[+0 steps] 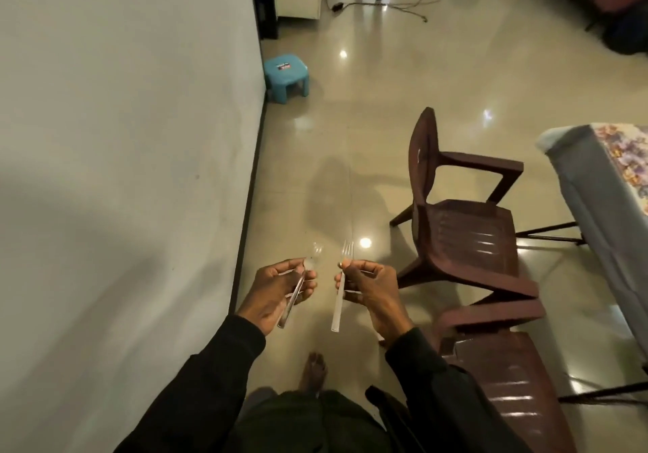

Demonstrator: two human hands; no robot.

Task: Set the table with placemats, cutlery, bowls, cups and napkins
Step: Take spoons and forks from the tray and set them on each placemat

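Glossy tiled floor (368, 102) stretches ahead. Left of the brown chair (466, 238), the left hand (277, 291) pinches a clear utensil (285, 314), its head blurred; the right hand (371, 291), nearer the chair, pinches a clear fork (337, 312).

The glossy tiled floor (350, 109) carries a blue stool (287, 77) at the wall's foot, a black cable (385, 5) at its far end, and two brown chairs (466, 235) beside the bench (596, 207), whose corner bears a floral cloth (627, 158).
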